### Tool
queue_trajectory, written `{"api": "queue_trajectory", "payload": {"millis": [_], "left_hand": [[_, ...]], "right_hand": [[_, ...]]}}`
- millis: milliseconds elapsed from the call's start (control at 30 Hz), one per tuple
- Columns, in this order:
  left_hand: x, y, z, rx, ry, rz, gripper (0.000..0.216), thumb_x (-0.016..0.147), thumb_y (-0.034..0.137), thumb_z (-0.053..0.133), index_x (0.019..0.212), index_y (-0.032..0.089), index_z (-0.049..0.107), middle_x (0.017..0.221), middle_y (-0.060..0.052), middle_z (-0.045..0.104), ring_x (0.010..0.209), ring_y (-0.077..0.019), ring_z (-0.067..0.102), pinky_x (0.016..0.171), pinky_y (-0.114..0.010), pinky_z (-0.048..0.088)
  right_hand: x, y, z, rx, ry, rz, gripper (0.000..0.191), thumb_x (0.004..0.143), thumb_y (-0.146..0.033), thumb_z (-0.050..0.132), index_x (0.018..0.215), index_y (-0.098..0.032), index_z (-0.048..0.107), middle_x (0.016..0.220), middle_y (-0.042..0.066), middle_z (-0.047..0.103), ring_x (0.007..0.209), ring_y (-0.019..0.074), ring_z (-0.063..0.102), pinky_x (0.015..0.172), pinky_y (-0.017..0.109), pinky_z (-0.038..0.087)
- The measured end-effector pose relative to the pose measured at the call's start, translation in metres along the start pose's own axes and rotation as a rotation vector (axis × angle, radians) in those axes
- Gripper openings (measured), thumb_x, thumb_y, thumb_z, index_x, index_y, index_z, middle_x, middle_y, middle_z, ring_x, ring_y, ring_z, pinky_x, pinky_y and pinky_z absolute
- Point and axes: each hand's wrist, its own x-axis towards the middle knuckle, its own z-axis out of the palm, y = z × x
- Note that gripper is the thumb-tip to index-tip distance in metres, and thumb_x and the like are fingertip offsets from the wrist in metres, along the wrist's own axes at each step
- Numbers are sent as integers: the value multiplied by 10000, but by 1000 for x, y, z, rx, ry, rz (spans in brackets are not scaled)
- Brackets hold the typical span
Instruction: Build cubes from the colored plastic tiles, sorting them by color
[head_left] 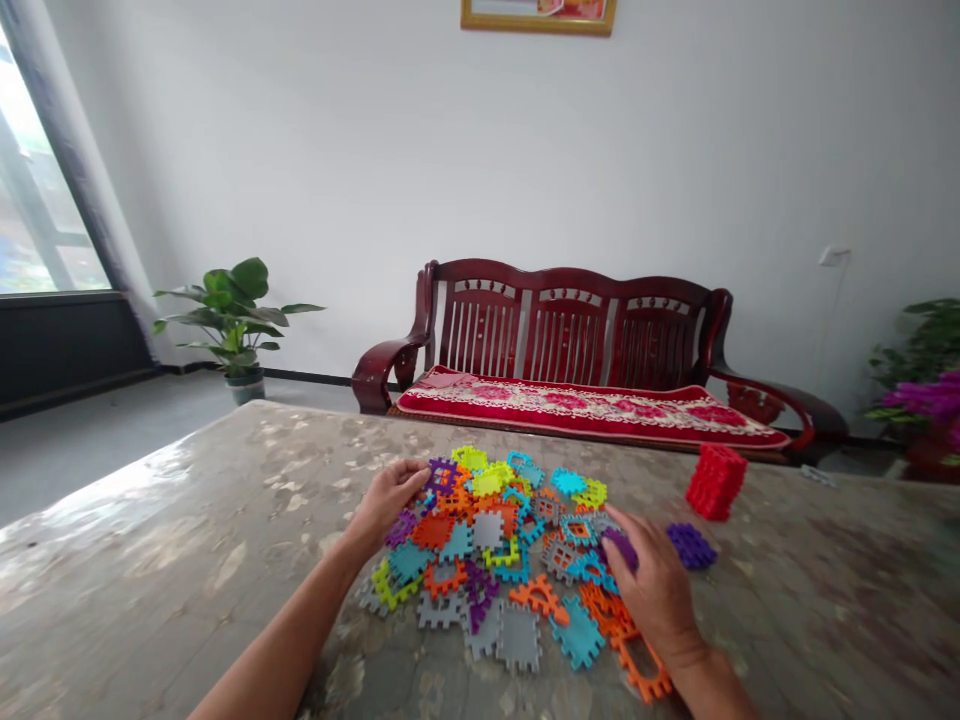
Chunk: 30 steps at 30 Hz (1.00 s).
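A loose pile of flat, notched plastic building tiles (487,530) in orange, grey, blue, lime and purple is spread in front of me. At the pile's left edge, my left hand (391,498) has its thumb and fingers closed on a purple window-frame tile (443,477). My right hand (654,575) curls over the right side of the pile, gripping a purple tile (621,548) that its fingers partly cover. Just beyond the right hand lies a low purple stack of tiles (691,546). A taller red stack of tiles (716,482) stands behind that one.
The patterned table (187,560) carries everything. Past its far edge is a dark red wooden bench (566,330) with a red floral cushion (585,405). A potted plant (240,320) stands at left, and purple flowers (930,395) are at the right edge.
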Motion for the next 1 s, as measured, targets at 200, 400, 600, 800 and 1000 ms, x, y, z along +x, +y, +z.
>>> {"api": "queue_trajectory", "payload": {"millis": [200, 400, 600, 800, 1000], "left_hand": [[-25, 16, 42, -21, -332, -99, 427, 628, 498, 722, 854, 187, 536, 539, 54, 607, 452, -93, 551, 460, -203, 415], [-44, 17, 67, -21, -456, -100, 383, 656, 429, 716, 867, 195, 499, 512, 79, 608, 444, -96, 574, 453, -192, 435], [-50, 9, 80, -30, -550, -118, 406, 664, 424, 729, 880, 192, 476, 539, 37, 666, 416, -98, 576, 441, -192, 444], [-50, 15, 81, -41, -509, -116, 435, 668, 448, 718, 933, 190, 488, 589, 30, 670, 457, -104, 593, 441, -189, 438], [-23, 28, 42, 44, -133, 84, 423, 724, 492, 611, 989, 165, 575, 657, 11, 660, 485, -103, 553, 469, -210, 414]], "right_hand": [[6, -59, 13, 220, -197, -50, 568, 803, -245, 635, 1347, -240, 472, 1320, 98, 575, 1227, 270, 525, 1037, 464, 435], [11, -87, 18, 348, -217, -71, 647, 695, -187, 725, 1300, -238, 501, 1356, 102, 548, 1259, 284, 503, 1043, 474, 432], [7, -87, 19, 411, -223, -16, 525, 696, -138, 711, 1186, -239, 552, 1230, 81, 630, 1143, 249, 587, 978, 430, 486], [5, -85, 19, 346, -195, -23, 494, 734, -137, 661, 1206, -237, 556, 1182, 70, 653, 1107, 234, 605, 965, 403, 500], [13, -44, 12, 161, -66, 126, 436, 814, -276, 610, 1236, -194, 537, 1146, 105, 670, 1055, 237, 628, 927, 396, 510]]}}
